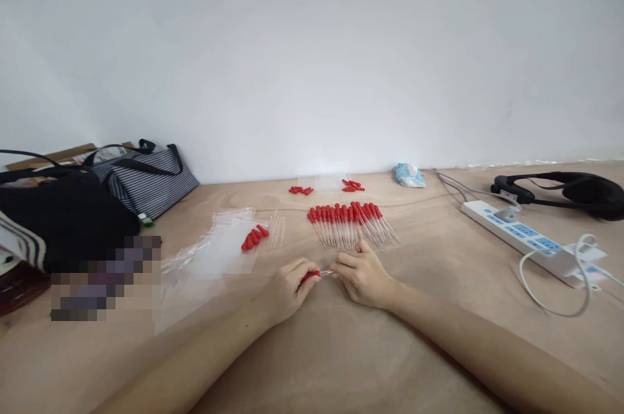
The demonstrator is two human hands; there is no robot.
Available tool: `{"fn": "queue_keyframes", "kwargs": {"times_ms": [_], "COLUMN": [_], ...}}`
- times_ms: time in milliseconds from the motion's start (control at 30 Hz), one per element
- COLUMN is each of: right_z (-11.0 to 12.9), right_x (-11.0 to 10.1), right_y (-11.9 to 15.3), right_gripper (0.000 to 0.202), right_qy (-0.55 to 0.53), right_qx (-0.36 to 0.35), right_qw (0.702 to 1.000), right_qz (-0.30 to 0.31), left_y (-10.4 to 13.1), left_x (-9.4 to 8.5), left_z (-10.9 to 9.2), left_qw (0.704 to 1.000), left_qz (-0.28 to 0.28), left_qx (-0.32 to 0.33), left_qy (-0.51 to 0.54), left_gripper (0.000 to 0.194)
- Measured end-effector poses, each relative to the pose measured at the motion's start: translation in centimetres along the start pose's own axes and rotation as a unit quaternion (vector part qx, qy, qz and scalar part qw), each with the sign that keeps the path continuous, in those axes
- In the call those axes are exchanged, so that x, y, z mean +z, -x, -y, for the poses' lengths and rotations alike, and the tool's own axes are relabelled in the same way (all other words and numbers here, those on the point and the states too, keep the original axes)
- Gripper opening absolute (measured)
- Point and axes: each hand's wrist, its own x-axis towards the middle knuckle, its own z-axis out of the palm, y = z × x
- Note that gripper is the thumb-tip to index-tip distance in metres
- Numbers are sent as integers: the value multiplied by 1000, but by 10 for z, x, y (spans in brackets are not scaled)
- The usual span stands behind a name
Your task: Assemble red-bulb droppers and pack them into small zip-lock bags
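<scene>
The left hand (293, 283) pinches a red bulb (311, 276) between thumb and fingers, while the right hand (364, 274) grips the slim clear tube (327, 272) that meets it, so the piece lies level between the two hands, low over the wooden table (312, 355). Whether the tube sits inside the bulb is too small to tell. Just beyond the right hand lies a fanned row of red-topped droppers (350, 214), their tips toward the person. Beyond the left hand, loose clear tubes (276, 230) lie beside a small heap of red bulbs (252, 238) on flat plastic bags (217, 251). Near the wall (312, 63) are more bulbs (301, 190) and a blue-and-white packet (409, 175). A white power strip (507, 223) and a black headset (592, 192) lie at right; a striped bag (151, 177) stands at left.
</scene>
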Motion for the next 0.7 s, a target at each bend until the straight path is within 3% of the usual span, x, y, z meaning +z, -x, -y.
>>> {"fn": "queue_keyframes", "kwargs": {"times_ms": [400, 700], "right_z": [6, 6], "right_x": [7, -6], "right_y": [-3, -9], "right_gripper": [23, 20], "right_qy": [-41, -47], "right_qx": [4, 25], "right_qw": [999, 994], "right_qz": [29, 92], "left_y": [0, -4], "left_x": [3, -3], "left_z": [0, 8], "left_qw": [997, 998], "left_qz": [-8, 16], "left_qx": [65, 39], "left_qy": [-38, -38], "left_gripper": [14, 18]}}
